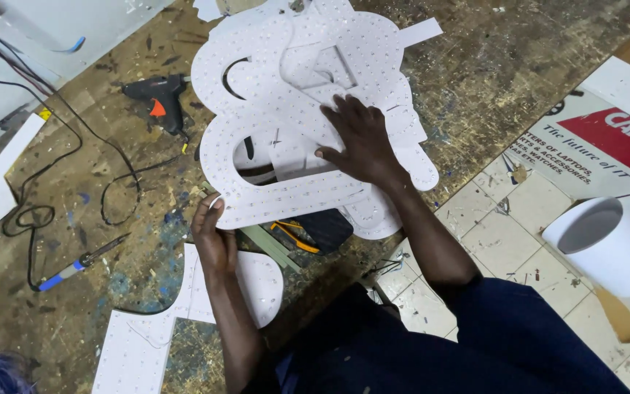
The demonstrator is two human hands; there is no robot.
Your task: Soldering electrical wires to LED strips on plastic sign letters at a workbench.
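Note:
A stack of large white cut-out boards, shaped in curves and dotted with small holes, lies on a scarred wooden worktable. My right hand rests flat on top of the stack, fingers spread. My left hand grips the near left edge of the lowest board, thumb on top. Under the boards' near edge, a yellow-handled tool lies on something dark.
A black glue gun with its cable lies to the left of the stack. A blue-handled soldering iron sits further left. More white cut-outs lie near me. A white roll and a printed banner are on the tiled floor at right.

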